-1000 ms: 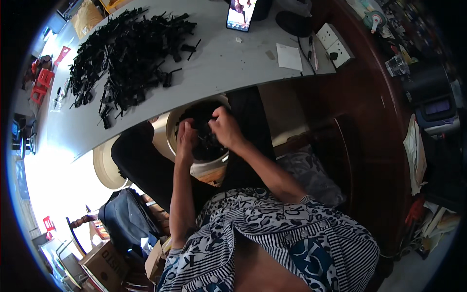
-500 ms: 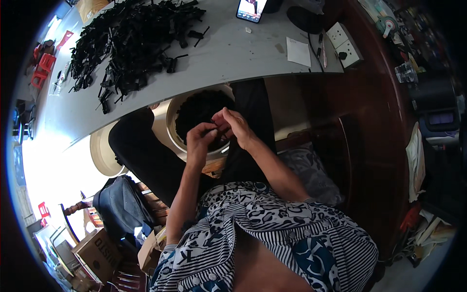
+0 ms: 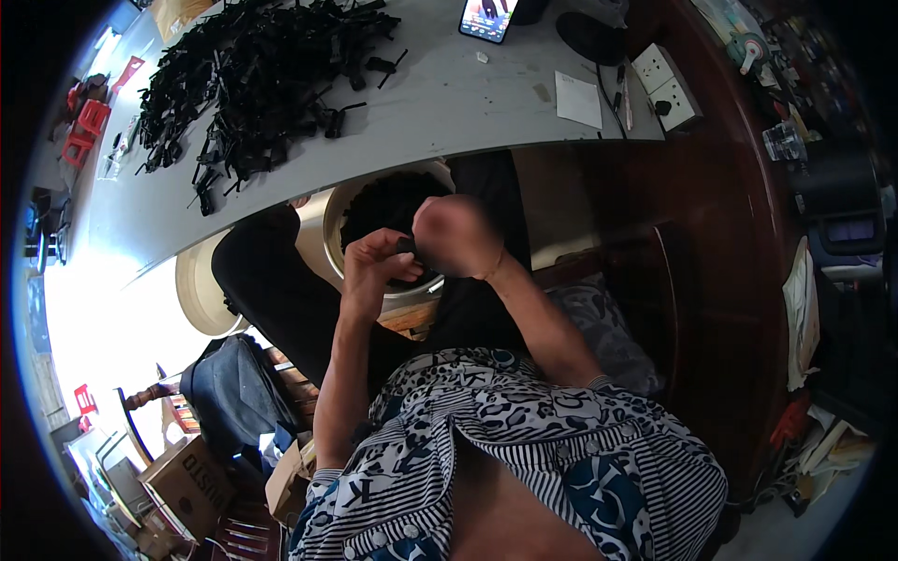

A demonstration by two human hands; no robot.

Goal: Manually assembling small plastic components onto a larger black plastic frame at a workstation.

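Between the thumb and fingers of my left hand (image 3: 374, 265) is a small black part (image 3: 406, 246), pinched; its exact kind does not show. My right hand (image 3: 458, 236) is just to the right of it, smeared, so its fingers cannot be made out. Both hands are over a round pale basin (image 3: 331, 231) between my knees, filled with a dark heap (image 3: 379, 206) of what look like black pieces. On the grey table ahead lies a large pile of black plastic parts (image 3: 253, 103) with thin stems.
A phone (image 3: 486, 17) stands lit at the table's (image 3: 421, 117) far side. White paper (image 3: 578, 99) and a socket strip (image 3: 666, 89) are to the right. Another pale tub (image 3: 198, 294) stands left of my knee. A dark bag (image 3: 238, 393) and cardboard box (image 3: 187, 486) sit lower left.
My left hand has shifted slightly left and down, and the black part now shows in its pinch. My right hand has turned and drawn away from the left fingers, blurring.
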